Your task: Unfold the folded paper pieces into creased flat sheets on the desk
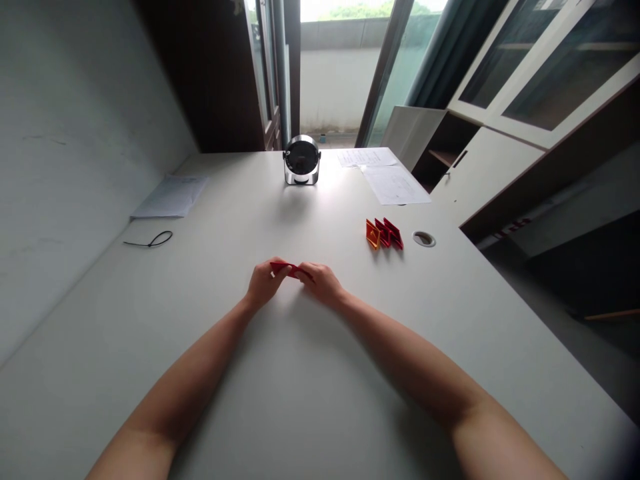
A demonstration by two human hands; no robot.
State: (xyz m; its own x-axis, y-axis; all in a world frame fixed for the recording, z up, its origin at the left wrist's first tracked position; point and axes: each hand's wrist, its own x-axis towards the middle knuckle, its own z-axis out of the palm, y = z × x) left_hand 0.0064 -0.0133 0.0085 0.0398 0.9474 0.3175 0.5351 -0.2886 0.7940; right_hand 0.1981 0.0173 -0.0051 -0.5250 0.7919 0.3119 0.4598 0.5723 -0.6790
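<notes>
Both my hands meet over the middle of the white table (pixel 240 413), holding one flat red paper packet (pixel 294 271) between them. My left hand (pixel 265 283) pinches its left end, thumb on the near side. On the right end, my right hand (pixel 323 281) is closed with its fingers pressed on the paper. Fingers cover much of the packet, so its full shape is hidden. Farther off to the right, several folded red paper packets (pixel 390 233) stand on edge in a slanted row. The leftmost one (pixel 373 235) shows an orange-gold face.
A round silver-framed device (pixel 301 160) stands near the table's far edge. Papers (pixel 395 185) lie at the far right, a paper stack (pixel 170 196) at the left wall, with a black cable tie (pixel 153 240) nearby. A round cable hole (pixel 424 239) lies right of the packets.
</notes>
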